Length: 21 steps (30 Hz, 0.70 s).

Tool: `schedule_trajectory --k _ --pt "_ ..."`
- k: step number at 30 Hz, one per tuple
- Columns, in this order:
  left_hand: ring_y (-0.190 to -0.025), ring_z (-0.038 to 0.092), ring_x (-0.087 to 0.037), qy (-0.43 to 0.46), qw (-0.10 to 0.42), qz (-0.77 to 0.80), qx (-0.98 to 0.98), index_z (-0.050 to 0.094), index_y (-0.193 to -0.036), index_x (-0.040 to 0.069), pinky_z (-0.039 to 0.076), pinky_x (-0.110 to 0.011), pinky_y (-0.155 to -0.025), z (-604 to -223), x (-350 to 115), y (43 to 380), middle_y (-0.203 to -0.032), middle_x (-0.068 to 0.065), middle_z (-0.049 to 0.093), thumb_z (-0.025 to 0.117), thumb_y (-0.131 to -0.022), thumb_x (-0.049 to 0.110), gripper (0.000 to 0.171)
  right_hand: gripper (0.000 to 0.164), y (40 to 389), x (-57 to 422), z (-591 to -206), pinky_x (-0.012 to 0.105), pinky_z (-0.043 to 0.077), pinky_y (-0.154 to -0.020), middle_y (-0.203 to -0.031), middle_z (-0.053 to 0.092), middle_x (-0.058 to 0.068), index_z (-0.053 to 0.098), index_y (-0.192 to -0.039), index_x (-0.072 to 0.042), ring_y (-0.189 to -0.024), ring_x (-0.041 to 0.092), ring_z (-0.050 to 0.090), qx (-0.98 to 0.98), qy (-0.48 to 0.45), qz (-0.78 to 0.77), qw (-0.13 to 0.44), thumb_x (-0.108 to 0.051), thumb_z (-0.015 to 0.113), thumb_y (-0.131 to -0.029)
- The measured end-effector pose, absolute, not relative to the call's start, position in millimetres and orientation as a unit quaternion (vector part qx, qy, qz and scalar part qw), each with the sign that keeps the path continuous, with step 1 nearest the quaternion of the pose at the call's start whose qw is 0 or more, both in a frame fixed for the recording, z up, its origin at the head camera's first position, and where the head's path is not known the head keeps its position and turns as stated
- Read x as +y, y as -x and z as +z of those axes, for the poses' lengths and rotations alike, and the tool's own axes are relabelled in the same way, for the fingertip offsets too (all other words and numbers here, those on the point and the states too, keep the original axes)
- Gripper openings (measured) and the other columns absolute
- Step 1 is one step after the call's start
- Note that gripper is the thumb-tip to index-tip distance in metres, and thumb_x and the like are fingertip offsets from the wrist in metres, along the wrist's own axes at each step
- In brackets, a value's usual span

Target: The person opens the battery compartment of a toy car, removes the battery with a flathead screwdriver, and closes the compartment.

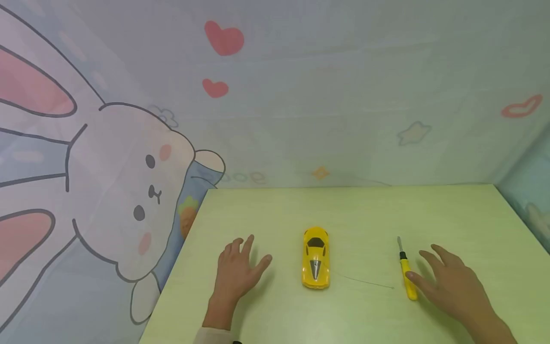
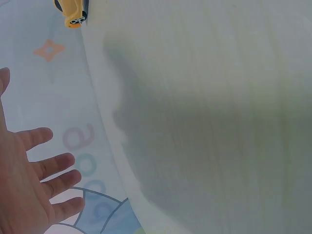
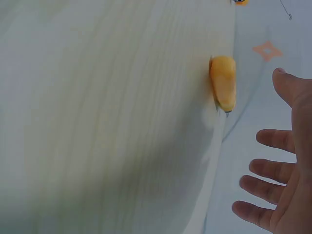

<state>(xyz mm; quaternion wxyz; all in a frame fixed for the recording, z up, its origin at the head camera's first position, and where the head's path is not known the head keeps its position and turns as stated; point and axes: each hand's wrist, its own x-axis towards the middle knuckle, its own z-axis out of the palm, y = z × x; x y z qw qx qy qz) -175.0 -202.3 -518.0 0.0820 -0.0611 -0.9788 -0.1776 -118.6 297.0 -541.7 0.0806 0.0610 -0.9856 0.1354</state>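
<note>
Left hand (image 1: 236, 272), head view: it is hovering above the green table (image 1: 356, 210), fingers and thumb standing apart.
Toy car (image 1: 315, 258): yellow, it is lying to the right of the left hand, between both hands.
Wire (image 1: 368, 282): thin, it is reaching from the car toward the right hand.
Right hand (image 1: 460, 286): its fingers are standing apart, the thumb showing over the handle.
Screwdriver (image 1: 406, 274): it is lying just left of the right hand, its blade pointing away from the person.
Rabbit (image 1: 129, 191): printed on cloth, it is filling the side left of the left hand.
Left wrist view: four fingers are spreading; the car is partly showing beyond the thumb.
Right wrist view: the yellow handle is lying near the thumb, a gap separating them.
</note>
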Motion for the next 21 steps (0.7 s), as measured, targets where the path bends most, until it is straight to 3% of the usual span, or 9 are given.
schedule_trajectory --k 8,15,21 --pt "-0.117 0.052 -0.033 0.053 0.067 -0.180 -0.980 0.047 -0.154 0.018 0.047 -0.055 -0.091 -520 -195 175 -0.135 -0.014 0.054 0.042 -0.093 0.080 0.087 0.068 122 283 -543 0.069 0.045 -0.091 -0.139 0.053 0.031 0.057 -0.138 -0.001 -0.123 0.053 0.051 -0.983 -0.069 0.156 0.065 -0.058 0.056 -0.100" --pt "-0.116 0.053 -0.033 0.050 0.059 -0.176 -0.981 0.050 -0.152 0.018 0.048 -0.056 -0.090 -519 -189 177 -0.133 -0.013 0.055 0.048 -0.093 0.075 0.082 0.063 126 271 -546 0.067 0.046 -0.092 -0.137 0.056 0.028 0.057 -0.136 0.000 -0.123 0.050 0.052 -0.977 -0.086 0.171 0.097 -0.051 0.062 -0.099" --pt "-0.117 0.053 -0.031 0.047 0.049 -0.175 -0.982 0.056 -0.147 0.017 0.047 -0.055 -0.091 -521 -185 181 -0.131 -0.012 0.057 0.055 -0.093 0.068 0.075 0.060 129 262 -545 0.067 0.047 -0.095 -0.139 0.056 0.024 0.055 -0.139 -0.004 -0.125 0.049 0.053 -0.969 -0.111 0.204 0.080 -0.047 0.065 -0.099"
